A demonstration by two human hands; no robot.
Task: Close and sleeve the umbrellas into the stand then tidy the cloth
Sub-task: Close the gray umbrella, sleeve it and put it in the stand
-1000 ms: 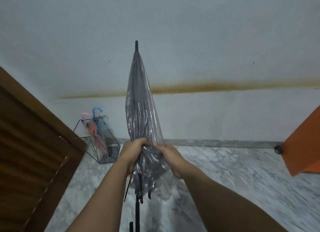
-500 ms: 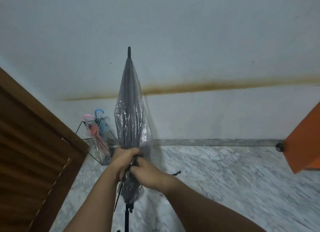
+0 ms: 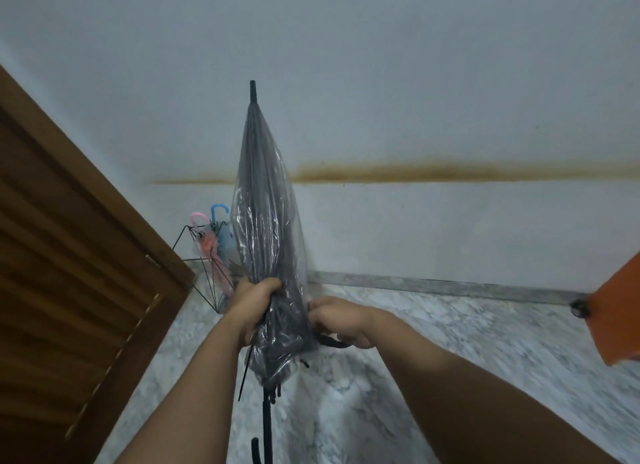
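Closed dark umbrella (image 3: 266, 241) with a clear canopy, held upright at frame centre, black tip (image 3: 252, 91) at 12 o'clock, shaft and curved handle (image 3: 258, 446) running off toward 6 o'clock. Left hand (image 3: 254, 311), at 9 o'clock of the canopy's lower part, has its grip curled tightly round the gathered folds. Right hand (image 3: 341, 321), at 3 o'clock, pinches the black closure strap (image 3: 330, 342) beside the canopy. Wire stand (image 3: 204, 276), at 9 o'clock of the umbrella, against the wall (image 3: 415, 82), holds a pink umbrella (image 3: 211, 252) and a blue umbrella (image 3: 221, 231), handles up. Marble floor (image 3: 450, 342) below; wooden louvred door (image 3: 69, 273) at 9 o'clock; orange panel (image 3: 616, 318) at 3 o'clock
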